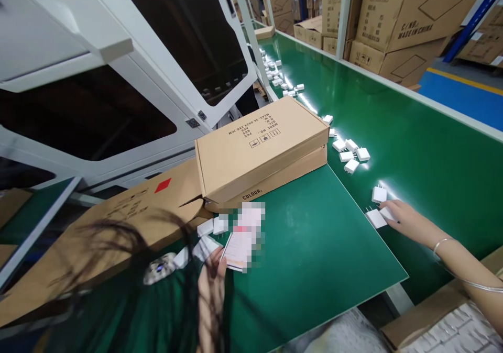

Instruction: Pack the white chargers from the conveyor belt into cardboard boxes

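Observation:
My left hand, partly behind blurred strands of hair, is closed on a thin card or phone whose face is pixelated. White chargers lie beside it on the green mat. Over on the right, my right hand has its fingers on a white charger. Two more white chargers with metal prongs touch or lie near those fingers, one to the left and one above.
Stacked flat cardboard boxes stand behind the mat. Several chargers are scattered along the green belt. An open carton of chargers is at bottom right. A white machine stands at left.

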{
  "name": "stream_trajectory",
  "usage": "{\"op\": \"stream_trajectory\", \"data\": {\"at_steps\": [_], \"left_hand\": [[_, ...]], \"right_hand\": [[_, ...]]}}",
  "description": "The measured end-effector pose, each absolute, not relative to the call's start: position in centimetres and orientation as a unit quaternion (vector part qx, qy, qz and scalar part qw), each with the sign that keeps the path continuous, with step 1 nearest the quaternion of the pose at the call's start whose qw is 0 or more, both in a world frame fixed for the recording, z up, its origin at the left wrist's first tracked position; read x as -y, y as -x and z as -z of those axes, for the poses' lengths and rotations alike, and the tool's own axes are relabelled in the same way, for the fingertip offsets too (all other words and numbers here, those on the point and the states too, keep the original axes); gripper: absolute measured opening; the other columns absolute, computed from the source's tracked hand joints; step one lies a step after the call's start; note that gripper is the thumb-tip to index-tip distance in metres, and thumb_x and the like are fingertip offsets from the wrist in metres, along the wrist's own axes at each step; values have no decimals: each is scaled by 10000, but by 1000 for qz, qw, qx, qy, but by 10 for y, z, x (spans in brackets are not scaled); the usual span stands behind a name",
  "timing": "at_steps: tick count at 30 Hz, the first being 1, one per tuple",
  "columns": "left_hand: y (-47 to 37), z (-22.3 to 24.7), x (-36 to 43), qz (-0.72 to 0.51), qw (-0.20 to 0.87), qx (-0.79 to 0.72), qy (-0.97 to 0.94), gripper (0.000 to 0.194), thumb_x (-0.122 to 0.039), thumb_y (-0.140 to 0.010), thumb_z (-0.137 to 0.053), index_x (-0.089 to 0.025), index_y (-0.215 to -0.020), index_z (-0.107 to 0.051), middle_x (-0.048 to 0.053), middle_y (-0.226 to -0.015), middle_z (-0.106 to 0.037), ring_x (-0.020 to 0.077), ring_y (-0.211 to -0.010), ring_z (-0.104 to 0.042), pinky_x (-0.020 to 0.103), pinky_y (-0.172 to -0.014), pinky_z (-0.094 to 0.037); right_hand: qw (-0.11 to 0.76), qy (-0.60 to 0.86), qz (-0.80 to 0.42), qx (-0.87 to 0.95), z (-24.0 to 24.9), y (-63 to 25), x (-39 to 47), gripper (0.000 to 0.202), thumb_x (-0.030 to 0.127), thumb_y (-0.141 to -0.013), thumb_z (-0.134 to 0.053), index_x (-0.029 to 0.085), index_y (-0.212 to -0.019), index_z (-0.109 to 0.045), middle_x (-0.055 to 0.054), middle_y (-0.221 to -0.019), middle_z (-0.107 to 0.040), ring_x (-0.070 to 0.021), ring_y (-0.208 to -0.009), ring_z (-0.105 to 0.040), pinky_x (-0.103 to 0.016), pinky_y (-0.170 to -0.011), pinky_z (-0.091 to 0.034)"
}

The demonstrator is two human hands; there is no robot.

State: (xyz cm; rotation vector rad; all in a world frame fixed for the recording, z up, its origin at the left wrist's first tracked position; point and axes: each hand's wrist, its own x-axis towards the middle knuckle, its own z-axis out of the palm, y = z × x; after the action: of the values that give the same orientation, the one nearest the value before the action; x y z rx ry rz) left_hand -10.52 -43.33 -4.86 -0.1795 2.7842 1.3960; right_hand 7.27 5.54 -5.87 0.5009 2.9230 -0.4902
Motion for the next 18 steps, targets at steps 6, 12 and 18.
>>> {"op": "stream_trajectory", "data": {"at_steps": [6,12,18], "left_hand": [[114,36,424,-343,71,-936,45,586,-472,-776,-518,-163,-1272,-466,142,-1214,-590,286,-1100,-570,414,-931,-452],[118,3,392,-129,83,-988,20,651,-569,-850,-339,-159,-1356,-361,181,-1173,-586,369,-1051,-565,482,-816,-458],[111,1,385,-113,14,-993,15,628,-536,-875,-305,-125,-1337,-411,188,-1124,-582,358,-1027,-553,476,-813,-457]], "right_hand": [[128,-216,76,-965,43,-70,-42,296,270,-824,-410,153,-1077,-510,-130,-940,-561,-275,-854,-570,-375,-716,-441],[131,-226,75,-962,18,-87,-29,265,250,-880,-363,184,-1121,-450,-138,-1026,-581,-269,-920,-564,-351,-688,-421],[73,-212,119,-967,21,-108,-16,346,363,-900,-344,204,-1194,-435,-122,-1017,-579,-270,-910,-569,-344,-650,-442]]}}
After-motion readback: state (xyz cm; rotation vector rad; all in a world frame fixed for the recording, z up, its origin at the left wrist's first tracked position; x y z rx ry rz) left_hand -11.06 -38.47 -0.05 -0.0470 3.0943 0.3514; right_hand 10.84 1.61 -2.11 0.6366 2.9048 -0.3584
